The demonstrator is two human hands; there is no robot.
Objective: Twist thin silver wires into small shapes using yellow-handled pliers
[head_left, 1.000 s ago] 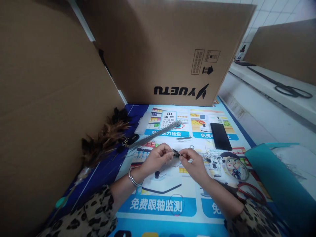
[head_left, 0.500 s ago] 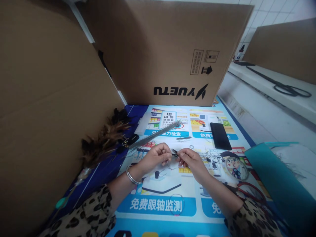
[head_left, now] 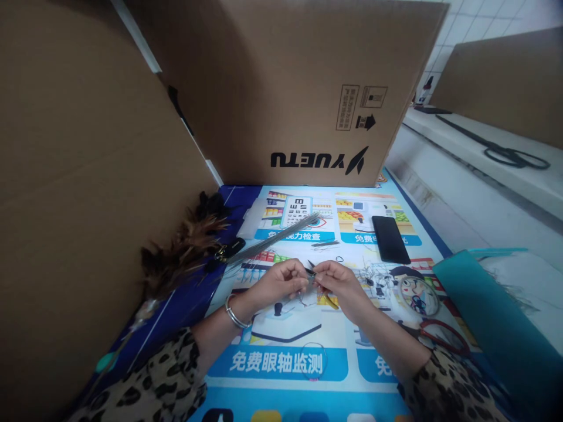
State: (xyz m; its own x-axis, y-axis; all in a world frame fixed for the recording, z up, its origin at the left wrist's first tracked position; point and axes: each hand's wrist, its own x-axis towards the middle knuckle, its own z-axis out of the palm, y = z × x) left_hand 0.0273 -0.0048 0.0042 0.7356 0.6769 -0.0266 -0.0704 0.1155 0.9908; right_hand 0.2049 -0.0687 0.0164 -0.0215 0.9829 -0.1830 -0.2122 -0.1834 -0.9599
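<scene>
My right hand point(head_left: 338, 282) is closed around small pliers point(head_left: 311, 272) with dark pointed jaws and a yellow handle showing below the palm. The jaws are apart and point toward my left hand point(head_left: 285, 279). That hand is pinched, thumb against forefinger, close to the pliers' tips. A thin wire-like strand seems to hang below its fingers, but its shape is too fine to make out. Beyond the hands lies a bundle of thin grey wires point(head_left: 275, 237), with a few short cut wires point(head_left: 325, 243) and a small dark ring point(head_left: 339, 258) beside it.
A black phone point(head_left: 390, 240) lies to the right, near tangled wires point(head_left: 373, 281), a round clear dish point(head_left: 419, 296) and red-handled scissors point(head_left: 444, 336). A teal box point(head_left: 488, 316) stands far right. Feathers point(head_left: 180, 246) and cardboard walls point(head_left: 290, 88) border the left and back.
The pliers have turned in my right hand, so the yellow handle now shows and the jaws look wider apart. My left hand stays pinched beside them. The view has shifted slightly.
</scene>
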